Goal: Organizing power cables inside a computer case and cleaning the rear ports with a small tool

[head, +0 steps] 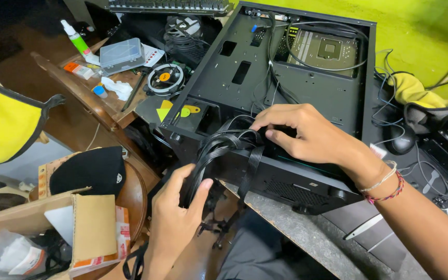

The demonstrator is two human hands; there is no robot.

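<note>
A black computer case (296, 88) lies open on its side on a grey counter (307, 233). A motherboard (327, 52) sits in its far end. A bundle of flat black cables (229, 145) comes out of the case's near compartment. My left hand (175, 218) grips the hanging part of that bundle below the case edge. My right hand (307, 132) rests on the case's near end, fingers curled over the cables where they enter. Bracelets circle my right wrist.
A black computer mouse (403, 139) and loose wires lie right of the case. Left of it, a wooden shelf (94, 98) holds a clear plastic box (122, 54), a green bottle (76, 39) and a round fan (165, 78). A cardboard box (86, 228) and black cap (89, 168) sit lower left.
</note>
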